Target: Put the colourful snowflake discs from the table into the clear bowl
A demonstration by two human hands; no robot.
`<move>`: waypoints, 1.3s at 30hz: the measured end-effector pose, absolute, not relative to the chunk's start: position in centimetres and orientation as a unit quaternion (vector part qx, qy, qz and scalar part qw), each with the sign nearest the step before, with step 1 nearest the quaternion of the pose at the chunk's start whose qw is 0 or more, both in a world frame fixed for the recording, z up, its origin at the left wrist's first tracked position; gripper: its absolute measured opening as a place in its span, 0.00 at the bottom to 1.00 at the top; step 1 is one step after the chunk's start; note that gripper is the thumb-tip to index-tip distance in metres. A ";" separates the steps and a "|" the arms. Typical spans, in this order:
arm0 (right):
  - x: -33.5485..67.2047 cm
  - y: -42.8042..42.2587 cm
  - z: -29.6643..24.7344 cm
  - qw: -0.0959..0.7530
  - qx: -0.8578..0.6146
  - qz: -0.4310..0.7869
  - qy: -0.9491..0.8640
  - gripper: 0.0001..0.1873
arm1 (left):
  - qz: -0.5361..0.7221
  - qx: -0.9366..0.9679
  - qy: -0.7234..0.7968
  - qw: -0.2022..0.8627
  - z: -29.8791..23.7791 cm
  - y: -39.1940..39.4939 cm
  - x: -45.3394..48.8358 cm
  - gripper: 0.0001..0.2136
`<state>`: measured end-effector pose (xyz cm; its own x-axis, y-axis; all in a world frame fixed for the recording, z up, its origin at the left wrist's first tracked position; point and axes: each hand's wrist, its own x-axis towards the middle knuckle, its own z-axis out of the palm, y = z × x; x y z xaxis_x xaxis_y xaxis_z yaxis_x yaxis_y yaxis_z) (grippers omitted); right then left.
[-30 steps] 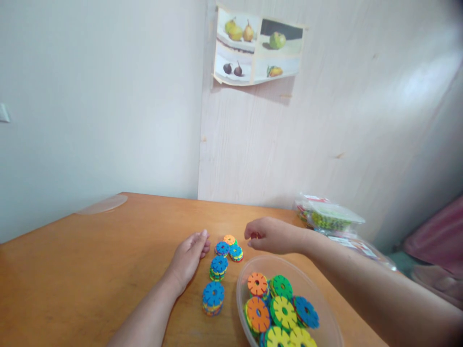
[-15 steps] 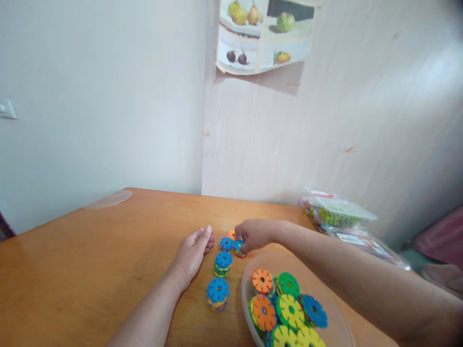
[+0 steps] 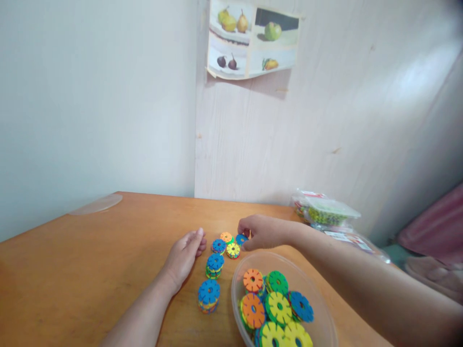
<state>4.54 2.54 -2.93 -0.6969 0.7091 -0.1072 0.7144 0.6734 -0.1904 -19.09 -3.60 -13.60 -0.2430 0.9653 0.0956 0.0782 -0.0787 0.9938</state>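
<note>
My right hand (image 3: 261,232) pinches a blue notched plastic disc (image 3: 241,239) by its edge, just right of a small group of discs. In that group are an orange disc (image 3: 226,237), a blue-topped stack (image 3: 219,246) and a yellow-topped stack (image 3: 233,250). Nearer to me stand two taller blue-topped stacks, a middle one (image 3: 215,262) and a front one (image 3: 209,292). Left of the stacks, my left hand (image 3: 185,255) rests on its side on the table, fingers curled and nothing visible in them.
A clear round tub (image 3: 237,313) with several stacks of coloured discs stands at the front right of the wooden table (image 3: 108,270). Clear packages (image 3: 327,214) lie at the back right. A translucent lid (image 3: 97,205) lies at the far left edge, near the wall.
My right hand has drawn the blue disc off to the right, so a yellow disc now shows on top of that stack. My left hand stays beside the stacks. The view has shifted slightly right.
</note>
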 end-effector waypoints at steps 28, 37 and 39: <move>7.9 -5.3 0.0 -0.014 0.379 -0.121 0.917 0.20 | 0.564 0.485 0.547 0.384 -14.0 -3.4 -19.2 0.31; 10.2 -7.1 -1.0 -0.126 0.426 -0.142 0.884 0.12 | 0.553 0.490 0.552 0.386 -13.7 -3.5 -19.3 0.31; 11.4 -7.6 -1.8 -0.171 0.442 -0.154 0.867 0.10 | 0.549 0.494 0.555 0.384 -13.6 -3.5 -19.3 0.31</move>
